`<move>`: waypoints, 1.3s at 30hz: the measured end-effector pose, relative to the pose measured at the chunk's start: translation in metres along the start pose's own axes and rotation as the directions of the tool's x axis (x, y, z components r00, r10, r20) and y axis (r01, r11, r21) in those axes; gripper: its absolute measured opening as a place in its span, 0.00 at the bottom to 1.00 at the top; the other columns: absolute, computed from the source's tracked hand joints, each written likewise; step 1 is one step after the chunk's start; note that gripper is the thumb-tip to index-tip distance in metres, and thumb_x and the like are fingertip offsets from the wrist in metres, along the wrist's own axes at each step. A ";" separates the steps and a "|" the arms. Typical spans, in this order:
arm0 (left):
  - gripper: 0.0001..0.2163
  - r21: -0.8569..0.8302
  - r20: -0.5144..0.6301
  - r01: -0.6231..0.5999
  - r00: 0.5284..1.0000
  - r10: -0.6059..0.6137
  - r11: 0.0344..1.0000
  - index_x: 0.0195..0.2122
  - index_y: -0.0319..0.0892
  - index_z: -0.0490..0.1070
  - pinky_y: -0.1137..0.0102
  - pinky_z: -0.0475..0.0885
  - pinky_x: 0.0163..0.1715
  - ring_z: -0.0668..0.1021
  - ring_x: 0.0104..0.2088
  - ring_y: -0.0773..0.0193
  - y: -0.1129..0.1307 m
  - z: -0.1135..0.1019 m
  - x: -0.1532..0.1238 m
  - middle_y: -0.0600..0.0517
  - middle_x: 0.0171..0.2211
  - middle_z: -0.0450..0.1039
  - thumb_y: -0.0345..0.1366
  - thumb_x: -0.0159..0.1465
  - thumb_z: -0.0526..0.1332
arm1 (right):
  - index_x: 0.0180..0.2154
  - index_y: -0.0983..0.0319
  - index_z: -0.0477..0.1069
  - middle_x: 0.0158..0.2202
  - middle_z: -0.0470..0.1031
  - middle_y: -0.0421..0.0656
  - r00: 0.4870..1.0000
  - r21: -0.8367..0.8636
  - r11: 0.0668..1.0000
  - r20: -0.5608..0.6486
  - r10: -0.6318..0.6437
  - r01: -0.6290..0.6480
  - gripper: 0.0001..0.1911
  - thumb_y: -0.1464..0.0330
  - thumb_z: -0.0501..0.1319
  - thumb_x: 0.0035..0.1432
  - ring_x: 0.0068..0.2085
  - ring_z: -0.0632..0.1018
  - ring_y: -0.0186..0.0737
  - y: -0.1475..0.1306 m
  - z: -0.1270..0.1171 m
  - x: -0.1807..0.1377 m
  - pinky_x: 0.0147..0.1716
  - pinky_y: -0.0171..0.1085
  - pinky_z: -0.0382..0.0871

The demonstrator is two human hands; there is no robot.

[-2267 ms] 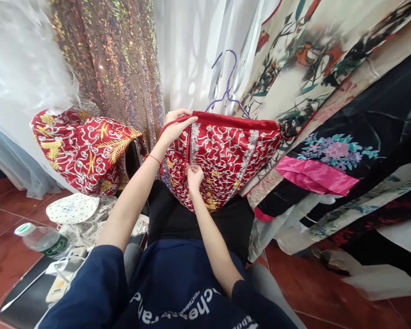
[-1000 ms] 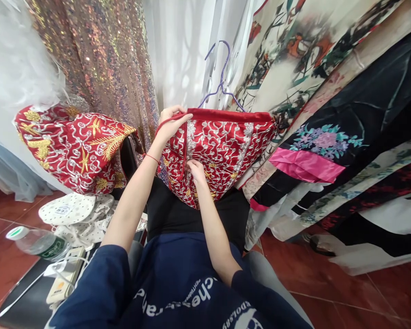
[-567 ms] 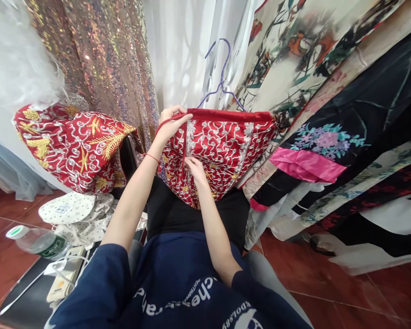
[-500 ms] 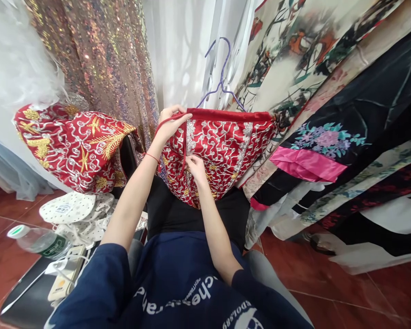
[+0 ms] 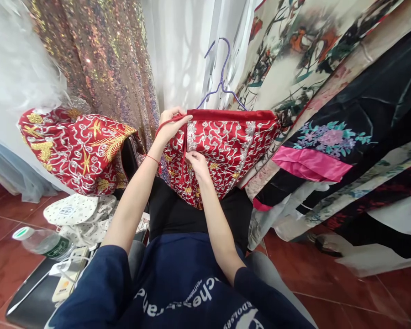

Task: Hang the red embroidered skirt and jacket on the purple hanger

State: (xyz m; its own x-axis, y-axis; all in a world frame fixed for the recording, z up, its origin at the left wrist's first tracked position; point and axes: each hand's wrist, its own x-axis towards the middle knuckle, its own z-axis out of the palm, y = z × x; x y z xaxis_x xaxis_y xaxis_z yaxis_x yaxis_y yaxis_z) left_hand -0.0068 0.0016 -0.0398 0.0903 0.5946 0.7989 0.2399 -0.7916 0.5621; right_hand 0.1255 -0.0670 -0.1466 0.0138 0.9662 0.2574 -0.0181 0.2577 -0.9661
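A red garment with silver and gold embroidery (image 5: pixel 219 141), which looks like a skirt, is spread over my lap, a plain red waistband (image 5: pixel 231 115) along its top. At the waistband's left end, my left hand (image 5: pixel 173 122) is closed, pinching the band between thumb and fingers. From that hand a thin red cord (image 5: pixel 184 151) hangs down the front. Lower down, my right hand (image 5: pixel 197 163) is closed with its fingertips on the garment's trimmed front edge, beside the cord. Whether those fingers also catch the cord cannot be seen. Behind the waistband stands a purple hanger (image 5: pixel 221 82).
Another red embroidered piece (image 5: pixel 85 151) lies at left, above a dotted white cloth item (image 5: pixel 71 210). A plastic bottle (image 5: pixel 44 242) and a power strip (image 5: pixel 66 283) rest on a black seat (image 5: pixel 27 292). Hanging garments (image 5: pixel 329 105) crowd the right; a sequined cloth (image 5: pixel 106 55) hangs behind.
The view has shifted slightly. My right hand's fingertips have moved up a little along the front edge. My left hand keeps its pinch on the waistband.
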 end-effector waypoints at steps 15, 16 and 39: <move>0.21 0.207 -0.156 0.100 0.985 -0.068 0.973 0.49 0.45 0.71 0.57 0.68 0.58 0.76 0.52 0.53 -0.007 -0.014 -0.023 0.44 0.47 0.74 0.50 0.60 0.68 | 0.24 0.60 0.68 0.19 0.75 0.35 0.998 -0.061 0.998 0.061 0.013 -0.010 0.13 0.71 0.60 0.62 0.18 0.75 0.31 -0.027 0.007 -0.010 0.29 0.32 0.70; 0.23 0.243 -0.186 0.103 0.981 -0.058 0.965 0.53 0.46 0.68 0.54 0.63 0.63 0.72 0.59 0.50 -0.006 -0.013 -0.036 0.42 0.53 0.71 0.50 0.60 0.68 | 0.24 0.60 0.69 0.19 0.75 0.36 0.997 -0.035 0.999 0.072 0.023 -0.021 0.13 0.70 0.60 0.62 0.18 0.75 0.31 -0.024 0.008 -0.008 0.27 0.32 0.70; 0.09 0.594 -0.124 0.440 0.877 -0.463 0.673 0.28 0.42 0.72 0.68 0.64 0.33 0.80 0.34 0.55 -0.022 0.040 -0.154 0.46 0.30 0.79 0.33 0.66 0.58 | 0.26 0.62 0.73 0.15 0.65 0.32 0.997 0.056 0.998 0.073 0.011 -0.015 0.10 0.63 0.64 0.54 0.16 0.61 0.26 -0.014 0.017 0.000 0.18 0.30 0.55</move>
State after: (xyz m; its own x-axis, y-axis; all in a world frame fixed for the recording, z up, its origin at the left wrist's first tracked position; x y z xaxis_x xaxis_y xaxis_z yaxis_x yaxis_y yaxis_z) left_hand 0.0128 -0.0671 -0.1833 -0.1521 0.8709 0.4673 0.7757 -0.1878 0.6025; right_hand 0.1088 -0.0706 -0.1323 -0.0594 0.9671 0.2474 -0.0745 0.2429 -0.9672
